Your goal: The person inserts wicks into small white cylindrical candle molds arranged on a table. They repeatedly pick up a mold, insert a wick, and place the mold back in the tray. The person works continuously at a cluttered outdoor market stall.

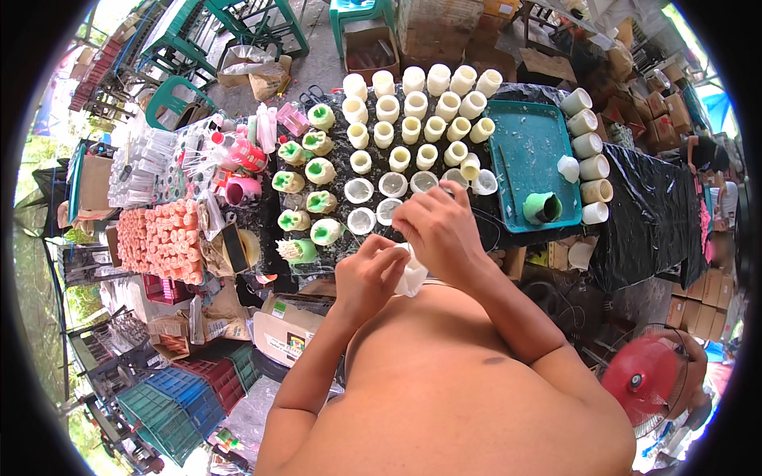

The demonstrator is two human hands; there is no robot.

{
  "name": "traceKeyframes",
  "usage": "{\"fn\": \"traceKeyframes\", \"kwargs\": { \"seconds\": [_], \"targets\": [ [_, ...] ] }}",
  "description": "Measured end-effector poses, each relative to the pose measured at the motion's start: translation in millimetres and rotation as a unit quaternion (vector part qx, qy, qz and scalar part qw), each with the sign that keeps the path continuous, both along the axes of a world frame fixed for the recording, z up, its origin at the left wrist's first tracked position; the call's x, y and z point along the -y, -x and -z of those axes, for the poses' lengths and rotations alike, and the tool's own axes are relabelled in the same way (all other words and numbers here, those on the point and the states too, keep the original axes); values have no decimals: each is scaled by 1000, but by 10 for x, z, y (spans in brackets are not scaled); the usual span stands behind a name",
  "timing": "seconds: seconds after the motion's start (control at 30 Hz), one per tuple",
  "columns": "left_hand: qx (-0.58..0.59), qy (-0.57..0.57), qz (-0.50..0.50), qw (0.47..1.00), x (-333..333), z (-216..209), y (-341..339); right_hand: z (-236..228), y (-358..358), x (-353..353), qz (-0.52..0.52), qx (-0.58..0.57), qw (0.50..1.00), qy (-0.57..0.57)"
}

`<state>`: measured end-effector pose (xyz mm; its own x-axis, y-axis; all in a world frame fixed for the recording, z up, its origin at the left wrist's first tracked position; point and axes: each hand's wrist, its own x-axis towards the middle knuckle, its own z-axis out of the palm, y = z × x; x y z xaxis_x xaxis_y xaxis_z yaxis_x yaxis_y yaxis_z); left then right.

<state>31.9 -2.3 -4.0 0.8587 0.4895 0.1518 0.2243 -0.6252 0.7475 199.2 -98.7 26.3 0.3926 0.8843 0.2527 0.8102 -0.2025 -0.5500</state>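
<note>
Close to my body, my left hand is closed with its fingertips on a white, translucent cup-like piece. Just above that piece, my right hand is closed in a pinch; whatever is between its fingers is too small to make out. On the black-covered table beyond stand clear cups, some partly behind my right hand. Behind them are rows of cream-coloured cylinders with open tops. To their left are cream pieces with green centres.
A teal tray on the right holds a green cup and a white lump. More cream cylinders line its right side. Many pink pieces cover the left table. A red fan stands lower right, crates lower left.
</note>
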Motion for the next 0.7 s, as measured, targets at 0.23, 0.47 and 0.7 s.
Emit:
{"fn": "traceKeyframes", "kwargs": {
  "seconds": [0.23, 0.47, 0.7],
  "targets": [
    [219, 500, -190, 816, -337, 304, 5, 103, -311, 58, 26, -398, 917, -30],
    [234, 643, -224, 694, -428, 241, 26, 40, -73, 34, -188, -364, 901, 143],
    [312, 643, -93, 693, -255, -29, -50, -83, 60, -148, -84, -448, 885, 98]
  ]
}}
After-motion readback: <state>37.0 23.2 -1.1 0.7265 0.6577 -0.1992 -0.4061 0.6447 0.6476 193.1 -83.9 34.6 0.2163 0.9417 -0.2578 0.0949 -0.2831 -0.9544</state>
